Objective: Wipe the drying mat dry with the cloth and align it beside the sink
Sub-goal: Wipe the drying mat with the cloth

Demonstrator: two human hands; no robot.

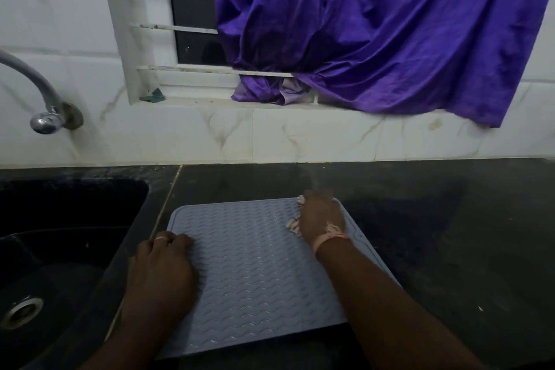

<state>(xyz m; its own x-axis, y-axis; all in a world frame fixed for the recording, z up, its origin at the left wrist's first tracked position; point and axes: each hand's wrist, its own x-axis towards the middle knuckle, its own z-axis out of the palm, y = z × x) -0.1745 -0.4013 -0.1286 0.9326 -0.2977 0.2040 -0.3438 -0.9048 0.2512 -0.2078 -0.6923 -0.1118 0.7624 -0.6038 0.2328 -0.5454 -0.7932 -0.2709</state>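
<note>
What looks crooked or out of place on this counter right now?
The drying mat sits slightly askew: its left edge angles away from the counter seam beside the sink, and its near edge seems to overhang the counter front. The right hand holds the cloth at the far corner; the left hand presses the mat.

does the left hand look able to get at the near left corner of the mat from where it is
Probably yes. The left hand already rests on the drying mat's left edge, and nothing lies on the mat between it and that corner. The right hand works the cloth at the far right.
</note>
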